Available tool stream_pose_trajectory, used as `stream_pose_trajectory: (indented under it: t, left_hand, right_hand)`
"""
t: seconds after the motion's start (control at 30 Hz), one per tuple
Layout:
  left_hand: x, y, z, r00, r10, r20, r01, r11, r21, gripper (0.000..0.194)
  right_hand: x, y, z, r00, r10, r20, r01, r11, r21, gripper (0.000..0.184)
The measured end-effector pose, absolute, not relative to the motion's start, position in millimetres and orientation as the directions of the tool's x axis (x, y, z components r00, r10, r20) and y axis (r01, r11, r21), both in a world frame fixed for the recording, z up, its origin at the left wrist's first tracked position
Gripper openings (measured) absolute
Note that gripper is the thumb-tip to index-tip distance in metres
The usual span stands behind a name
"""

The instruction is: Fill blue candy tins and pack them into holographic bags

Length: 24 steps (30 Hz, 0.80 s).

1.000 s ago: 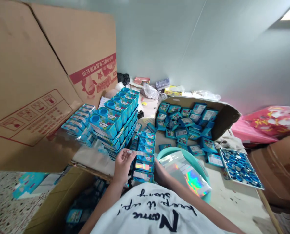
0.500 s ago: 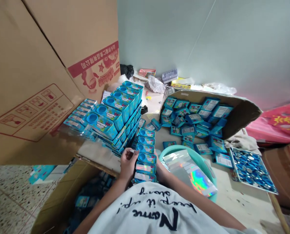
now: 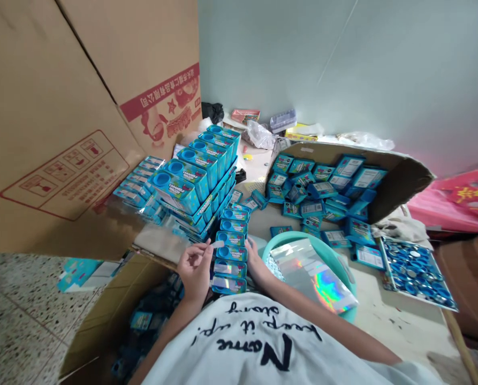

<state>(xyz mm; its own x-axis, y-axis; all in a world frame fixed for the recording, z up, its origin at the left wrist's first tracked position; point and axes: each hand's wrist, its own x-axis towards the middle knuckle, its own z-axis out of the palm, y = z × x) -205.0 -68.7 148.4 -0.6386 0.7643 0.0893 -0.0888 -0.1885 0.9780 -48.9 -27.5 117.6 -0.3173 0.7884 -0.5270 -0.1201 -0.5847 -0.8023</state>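
In front of my body stands a row of small blue candy boxes with round blue tops, lined up one behind another. Thumb and fingers of my left hand pinch a small whitish strip, which reaches to the row's left edge. Against the right side of the same row lies my right hand, steadying the boxes; some of its fingers are hidden. Just beyond my left hand rises a tall stack of blue box rows printed "Caramelo Macizo".
A turquoise basin holding shiny film sheets is right of my hands. Behind it, loose blue boxes spill from a tipped carton. A tray of blue round pieces sits far right. A large cardboard box stands left, an open carton below.
My left hand has moved a little left, and the whitish strip now shows clearly between its fingertips. The row of boxes has shifted slightly left, with my right hand still beside it.
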Motion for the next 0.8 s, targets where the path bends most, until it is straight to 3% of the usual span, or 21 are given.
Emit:
stream_pose_trajectory:
  t: [0.1,0.17,0.23,0.33,0.43,0.6,0.63,0.73,0.8]
  left_hand:
    - [-210.1,-67.8,166.2,-0.566,0.820,0.092,-0.193,-0.240,0.951,0.029]
    - [-213.9,-69.2,178.3,-0.509,0.859,0.052,-0.232,-0.194,0.953,0.025]
    - [-216.2,-72.6,188.9,-0.483,0.876,-0.001,-0.263,-0.143,0.954,0.022]
    - [-216.4,-78.7,201.2,-0.465,0.883,-0.065,-0.299,-0.087,0.950,0.021]
    - [-214.9,-82.2,209.0,-0.431,0.895,-0.119,-0.297,-0.016,0.955,0.022]
    - [-212.2,-82.3,211.1,-0.368,0.911,-0.186,-0.313,0.067,0.947,0.025]
    - [-211.6,-82.2,210.4,-0.354,0.914,-0.198,-0.325,0.078,0.942,0.026]
    - [-210.3,-82.7,207.1,-0.336,0.917,-0.214,-0.370,0.081,0.926,0.028]
    - [-209.8,-82.7,204.9,-0.345,0.912,-0.221,-0.377,0.081,0.923,0.029]
  right_hand:
    - [-43.4,-23.7,121.6,-0.270,0.800,-0.536,-0.027,-0.563,-0.826,0.083]
    - [-39.0,-20.1,123.9,-0.273,0.842,-0.465,0.019,-0.478,-0.878,0.081]
    - [-32.4,-16.8,129.5,-0.189,0.924,-0.333,0.090,-0.322,-0.942,0.075]
    - [-19.8,-15.7,152.5,-0.040,0.999,-0.015,0.217,-0.006,-0.976,0.056]
    - [-12.9,-20.3,189.0,-0.165,0.977,0.137,0.133,0.160,-0.978,0.045]
    - [-26.0,-31.1,226.1,-0.426,0.889,0.168,-0.108,0.134,-0.985,0.072]
    - [-29.8,-32.7,226.8,-0.430,0.888,0.161,-0.105,0.128,-0.986,0.067]
    - [-38.1,-34.9,221.5,-0.402,0.906,0.128,-0.063,0.112,-0.992,0.029]
    - [-40.7,-34.1,216.7,-0.396,0.910,0.122,-0.056,0.108,-0.993,0.017]
